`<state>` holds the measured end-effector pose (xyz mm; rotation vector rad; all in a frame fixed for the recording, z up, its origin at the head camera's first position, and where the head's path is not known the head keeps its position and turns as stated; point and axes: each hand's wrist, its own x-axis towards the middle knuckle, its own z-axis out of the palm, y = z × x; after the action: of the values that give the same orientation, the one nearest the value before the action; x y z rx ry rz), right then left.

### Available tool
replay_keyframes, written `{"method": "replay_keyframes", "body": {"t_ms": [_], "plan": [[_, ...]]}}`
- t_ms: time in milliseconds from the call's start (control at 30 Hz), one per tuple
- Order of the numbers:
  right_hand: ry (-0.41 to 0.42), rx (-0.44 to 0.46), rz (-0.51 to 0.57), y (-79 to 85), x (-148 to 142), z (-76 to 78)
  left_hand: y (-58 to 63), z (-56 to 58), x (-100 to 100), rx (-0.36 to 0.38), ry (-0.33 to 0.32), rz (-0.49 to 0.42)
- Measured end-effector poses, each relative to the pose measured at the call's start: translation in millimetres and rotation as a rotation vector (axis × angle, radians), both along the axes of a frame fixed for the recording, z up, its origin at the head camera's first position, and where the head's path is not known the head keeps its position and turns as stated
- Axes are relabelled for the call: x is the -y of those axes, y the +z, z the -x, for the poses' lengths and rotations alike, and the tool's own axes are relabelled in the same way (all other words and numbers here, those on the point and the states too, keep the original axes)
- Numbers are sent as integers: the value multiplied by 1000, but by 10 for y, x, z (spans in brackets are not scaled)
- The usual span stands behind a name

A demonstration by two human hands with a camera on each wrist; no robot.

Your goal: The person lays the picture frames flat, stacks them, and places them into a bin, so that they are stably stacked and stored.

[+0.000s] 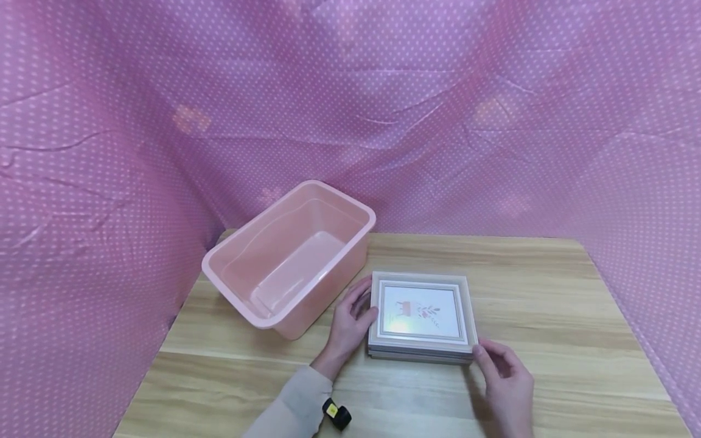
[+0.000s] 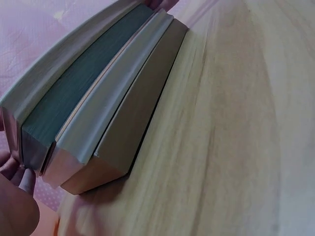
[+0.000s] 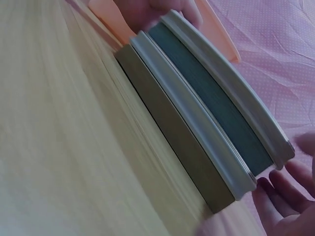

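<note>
A white picture frame (image 1: 418, 311) with a pink leafy print lies face up on another picture frame (image 3: 192, 120) on the table. At the left edge of the top frame, my left hand (image 1: 346, 325) holds it with bent fingers and the thumb near the rim. My right hand (image 1: 506, 380) pinches its front right corner, thumb at the top edge and fingers below. Seen from the side in the left wrist view, the upper frame's dark green backing (image 2: 83, 73) lies over the white moulding of the lower one, whose brown base (image 2: 140, 98) meets the table.
A pink plastic bin (image 1: 339, 267) stands at the back left of the wooden table (image 1: 547, 304), close to my left hand. Pink dotted cloth (image 1: 416, 121) hangs behind and along both sides. A black band with a yellow patch (image 1: 336, 413) is at my left sleeve.
</note>
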<state>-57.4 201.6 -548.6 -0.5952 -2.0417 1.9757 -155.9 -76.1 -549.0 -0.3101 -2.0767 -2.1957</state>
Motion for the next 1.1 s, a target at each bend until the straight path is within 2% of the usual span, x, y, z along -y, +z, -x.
{"method": "replay_keyframes", "body": {"t_ms": [100, 200, 267, 367, 467, 567, 667, 900, 1100], "plan": [[72, -3, -35, 17, -77, 32, -21, 6, 18, 48, 30, -16], [153, -77, -22, 29, -163, 111, -45, 19, 34, 112, 78, -32], [239, -138, -10, 26, -220, 180, -57, 33, 37, 144, 93, -47], [380, -185, 26, 20, -274, 304, -82, 49, 36, 188, 75, -60], [474, -165, 89, 8, -279, 442, -99, 58, 22, 236, 27, -62], [493, -98, 221, -11, -243, 560, -106, 57, 0, 274, -11, -32], [477, -25, 325, -43, -210, 638, -118, 46, -24, 287, -37, -2], [505, 7, 264, -101, -168, 748, -192, 14, -63, 284, -75, 10], [525, 7, 270, -127, -135, 771, -211, -13, -133, 276, -110, -4]]}}
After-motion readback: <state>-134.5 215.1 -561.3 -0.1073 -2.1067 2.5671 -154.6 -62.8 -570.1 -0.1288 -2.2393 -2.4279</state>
